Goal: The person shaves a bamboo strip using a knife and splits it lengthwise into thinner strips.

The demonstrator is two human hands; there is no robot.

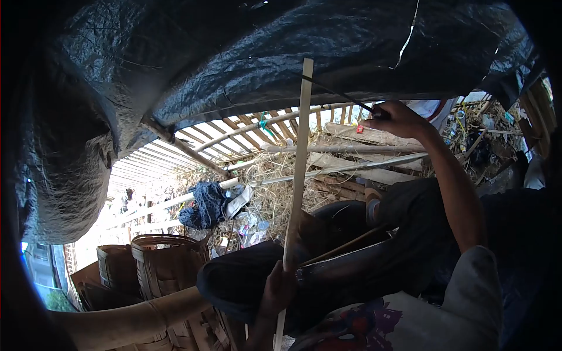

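Observation:
My left hand [277, 289] is closed around the lower part of a long, pale, flat strip [299, 169] that looks like split bamboo. The strip stands nearly upright, its top leaning slightly to the right. Out to the upper right, my right hand [399, 120] grips the dark handle of a knife with a long, narrow blade [339, 93]. That blade reaches left and its tip end crosses the strip just below the strip's top. Whether it has cut into the strip, I cannot tell. My dark-trousered legs lie beneath the strip.
Dark plastic sheeting [281, 52] hangs overhead and on the left. A thick bamboo pole [129, 322] runs along the lower left, beside woven baskets [167, 263]. Dark blue cloth [205, 205], straw [275, 187] and litter lie ahead, near a slatted bamboo fence [205, 137].

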